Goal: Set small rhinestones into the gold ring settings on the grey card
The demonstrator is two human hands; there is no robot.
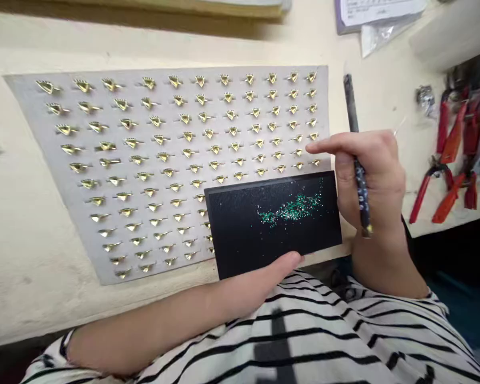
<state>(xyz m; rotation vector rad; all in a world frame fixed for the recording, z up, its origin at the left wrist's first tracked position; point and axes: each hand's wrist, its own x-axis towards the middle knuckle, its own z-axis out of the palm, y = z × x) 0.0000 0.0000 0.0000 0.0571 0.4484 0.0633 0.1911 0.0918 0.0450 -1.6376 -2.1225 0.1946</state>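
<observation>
My left hand (278,269) grips a black tray (236,240) from its near edge, the thumb on top and the other fingers hidden beneath. Small green and clear stones (294,209) lie scattered across the tray. A dark, patterned pencil-like stick (360,184) is held in my right hand (372,165), pointing away from me. The right index finger stretches out over the right edge of a grey board (56,181). Rows of gold-coloured rings with triangular tops (200,81) stand in that board. The tray covers the board's near right corner.
Several red- and orange-handled pliers (450,186) lie at the right, beside a small clear bag (425,101). At the far right are a purple-edged pad with paper (378,13) and a plastic packet (384,38). A yellowish slab (232,8) lies along the far side.
</observation>
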